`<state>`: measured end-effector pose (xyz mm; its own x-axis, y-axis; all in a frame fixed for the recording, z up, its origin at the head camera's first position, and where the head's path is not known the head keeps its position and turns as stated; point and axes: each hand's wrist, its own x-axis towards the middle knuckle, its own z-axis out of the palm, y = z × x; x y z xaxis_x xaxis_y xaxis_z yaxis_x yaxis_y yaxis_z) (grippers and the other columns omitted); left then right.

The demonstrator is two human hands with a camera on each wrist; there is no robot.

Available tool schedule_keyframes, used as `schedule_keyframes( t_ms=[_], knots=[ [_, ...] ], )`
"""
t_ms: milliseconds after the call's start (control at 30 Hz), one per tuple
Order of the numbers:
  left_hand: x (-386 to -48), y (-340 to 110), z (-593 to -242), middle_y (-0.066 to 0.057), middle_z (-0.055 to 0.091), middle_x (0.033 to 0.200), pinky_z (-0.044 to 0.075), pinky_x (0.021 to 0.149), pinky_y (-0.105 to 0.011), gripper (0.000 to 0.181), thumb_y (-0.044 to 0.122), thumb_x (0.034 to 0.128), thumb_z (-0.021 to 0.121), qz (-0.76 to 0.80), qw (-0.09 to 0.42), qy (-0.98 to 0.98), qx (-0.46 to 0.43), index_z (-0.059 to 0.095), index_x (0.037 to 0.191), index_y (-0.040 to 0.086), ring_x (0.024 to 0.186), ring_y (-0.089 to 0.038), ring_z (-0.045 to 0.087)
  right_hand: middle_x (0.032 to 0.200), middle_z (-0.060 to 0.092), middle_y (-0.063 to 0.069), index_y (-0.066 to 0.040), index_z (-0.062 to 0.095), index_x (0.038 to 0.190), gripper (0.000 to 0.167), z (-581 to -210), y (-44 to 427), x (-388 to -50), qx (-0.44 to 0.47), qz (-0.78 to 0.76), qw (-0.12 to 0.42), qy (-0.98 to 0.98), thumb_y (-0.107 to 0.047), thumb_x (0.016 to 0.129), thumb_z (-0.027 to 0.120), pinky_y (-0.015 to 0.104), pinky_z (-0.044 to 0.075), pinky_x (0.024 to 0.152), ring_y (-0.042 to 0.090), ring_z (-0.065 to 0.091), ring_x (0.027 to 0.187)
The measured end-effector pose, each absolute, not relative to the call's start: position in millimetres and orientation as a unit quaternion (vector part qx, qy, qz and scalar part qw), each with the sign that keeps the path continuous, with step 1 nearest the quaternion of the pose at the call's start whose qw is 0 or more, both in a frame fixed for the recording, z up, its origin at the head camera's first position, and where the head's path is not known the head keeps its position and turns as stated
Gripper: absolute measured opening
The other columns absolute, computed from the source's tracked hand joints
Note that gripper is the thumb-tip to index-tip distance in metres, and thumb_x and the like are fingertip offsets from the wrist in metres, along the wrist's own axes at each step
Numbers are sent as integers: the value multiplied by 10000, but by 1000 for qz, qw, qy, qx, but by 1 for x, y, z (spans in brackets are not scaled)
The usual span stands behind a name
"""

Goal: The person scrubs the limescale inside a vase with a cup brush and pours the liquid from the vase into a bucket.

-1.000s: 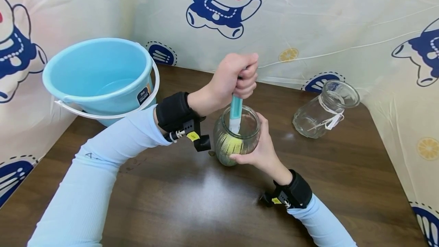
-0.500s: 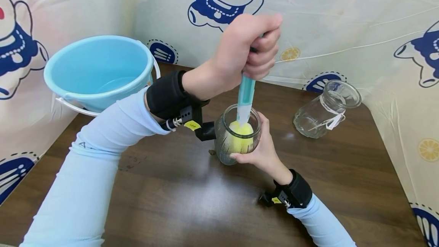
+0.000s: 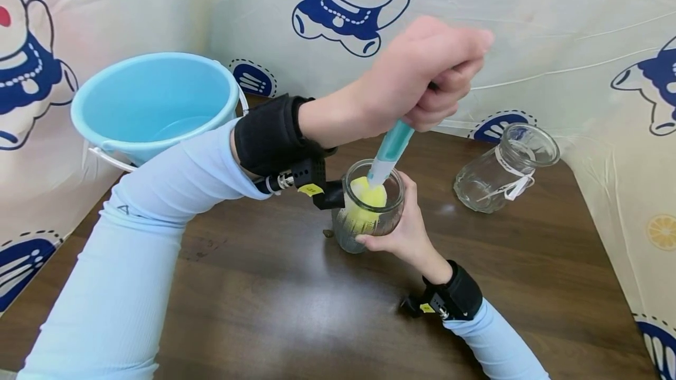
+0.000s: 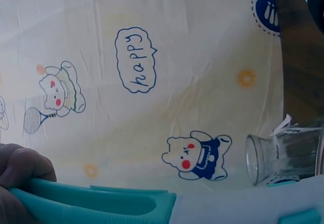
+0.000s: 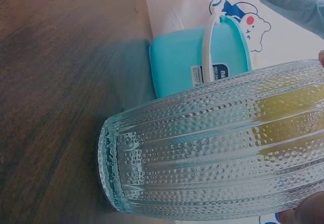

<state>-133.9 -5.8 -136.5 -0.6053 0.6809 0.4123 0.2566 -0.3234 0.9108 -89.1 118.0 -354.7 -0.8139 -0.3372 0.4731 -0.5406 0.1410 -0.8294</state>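
Observation:
A bottle brush with a teal and white handle (image 3: 393, 144) slants down into a ribbed glass jar (image 3: 348, 230). My left hand (image 3: 422, 81) grips the handle's upper part in a fist above the jar. The brush's yellow sponge head (image 3: 367, 198) sits inside the jar, in its upper half. My right hand (image 3: 398, 233) holds the jar round its right side, with the thumb in front; its other fingers are mostly hidden behind the glass. In the right wrist view the jar's textured wall (image 5: 192, 158) fills the foreground, its base on the table.
A light blue bucket (image 3: 150, 144) with a white handle stands at the back left. A second glass jar (image 3: 483, 183), tied with a white ribbon, stands at the back right. A small dark spot (image 3: 328, 233) lies beside the held jar. Printed sheeting (image 3: 528, 28) backs the wooden table (image 3: 296, 309).
My left hand has risen and moved right, tilting the brush handle. The yellow sponge head has come up from lower in the jar. My right hand and the jar have stayed nearly still.

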Motion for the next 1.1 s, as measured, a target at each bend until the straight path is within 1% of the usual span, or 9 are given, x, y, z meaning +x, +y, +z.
schedule_keyframes(
  t_ms=[233, 433, 500, 600, 767, 867, 933, 1000, 1100],
  knots=[
    [-134, 0, -138, -83, 202, 442, 124, 368, -321, 484, 123, 965, 306, 663, 192, 593, 414, 240, 491, 49, 363, -239, 162, 1307, 393, 121, -26, 195, 1357, 1082, -353, 119, -90, 301, 579, 88, -753, -527, 589, 769, 258, 365, 945, 256, 411, 1158],
    [-130, 2, -147, -72, 204, 450, 140, 369, -323, 491, 127, 968, 320, 638, 192, 609, 430, 244, 488, 57, 366, -234, 176, 1271, 380, 259, 91, 190, 1305, 1075, -333, 114, -80, 304, 581, 87, -750, -519, 617, 747, 262, 362, 936, 406, 399, 1123],
    [-129, 1, -152, -64, 193, 458, 141, 375, -317, 491, 126, 966, 331, 638, 187, 612, 428, 236, 488, 61, 372, -222, 166, 1256, 376, 290, 116, 187, 1289, 1071, -326, 112, -77, 303, 579, 86, -752, -524, 627, 735, 274, 371, 933, 431, 403, 1110],
    [-130, -1, -159, -52, 191, 465, 148, 372, -312, 485, 118, 962, 336, 635, 181, 615, 432, 241, 490, 63, 373, -206, 164, 1257, 377, 294, 122, 186, 1288, 1079, -323, 112, -76, 299, 578, 82, -755, -539, 625, 722, 293, 379, 932, 442, 405, 1112],
    [-129, 1, -172, -82, 239, 437, 197, 369, -319, 485, 93, 961, 327, 598, 169, 613, 488, 297, 480, 37, 356, -234, 215, 1274, 365, 269, 100, 194, 1297, 1073, -323, 112, -76, 295, 571, 85, -761, -545, 623, 723, 293, 362, 931, 403, 410, 1105],
    [-127, 5, -178, -93, 277, 423, 240, 403, -297, 499, 77, 960, 335, 568, 153, 623, 515, 324, 464, 30, 354, -245, 269, 1245, 382, 255, 98, 210, 1291, 1068, -323, 112, -77, 293, 555, 100, -772, -575, 626, 706, 281, 352, 914, 332, 428, 1070],
    [-125, 6, -181, -75, 279, 420, 247, 420, -275, 504, 73, 961, 342, 560, 152, 634, 511, 323, 458, 43, 355, -225, 279, 1226, 393, 254, 105, 218, 1288, 1073, -324, 111, -77, 292, 550, 108, -775, -587, 624, 700, 274, 345, 908, 278, 433, 1053],
    [-123, 4, -184, -55, 264, 429, 227, 420, -260, 502, 66, 961, 338, 564, 162, 641, 495, 309, 461, 56, 360, -196, 261, 1206, 402, 256, 114, 222, 1279, 1075, -324, 111, -77, 293, 550, 110, -774, -588, 621, 701, 268, 349, 901, 224, 435, 1042],
    [-121, -3, -190, -17, 226, 449, 188, 419, -239, 493, 57, 961, 328, 582, 178, 646, 461, 277, 471, 76, 372, -143, 216, 1228, 391, 255, 117, 222, 1275, 1078, -324, 111, -77, 293, 556, 108, -770, -579, 613, 712, 265, 343, 915, 192, 423, 1072]
  ],
)
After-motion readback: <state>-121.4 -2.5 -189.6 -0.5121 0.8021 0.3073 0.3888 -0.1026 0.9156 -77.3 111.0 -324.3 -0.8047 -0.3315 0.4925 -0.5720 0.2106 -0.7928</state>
